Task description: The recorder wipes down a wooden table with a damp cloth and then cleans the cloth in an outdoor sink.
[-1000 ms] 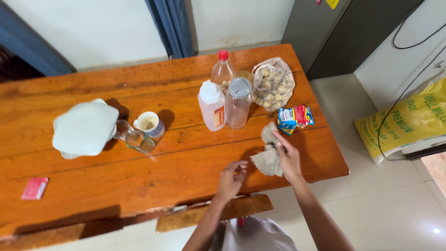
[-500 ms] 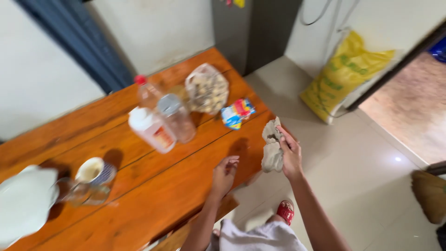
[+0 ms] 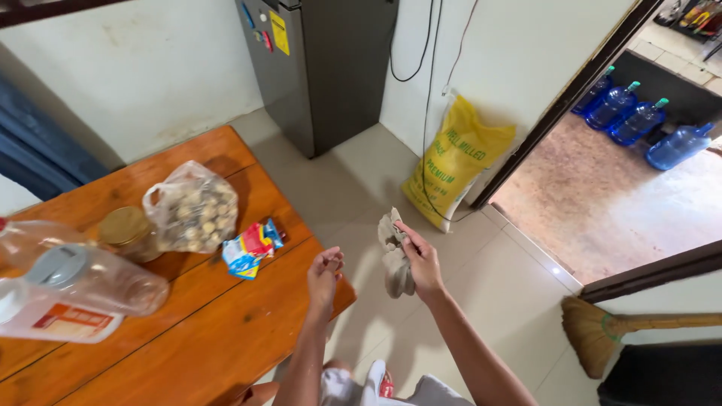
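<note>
Fingers of right hand (image 3: 423,259) clenched on grey rag (image 3: 394,254), left hand (image 3: 324,274) loose, beside red-blue packet (image 3: 252,248).

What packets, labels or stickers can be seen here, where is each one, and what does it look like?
Snack packet: flat pouch on the wooden table near its edge, blue, red and white.
Clear bag: knotted plastic on the table, full of small pale round pieces.
Bottle label: orange and white patch on a plastic bottle at far left.
Yellow sack: tall, green print, leaning on the wall by the doorway.
Fridge stickers: one yellow, with small magnets, on the grey fridge.
</note>
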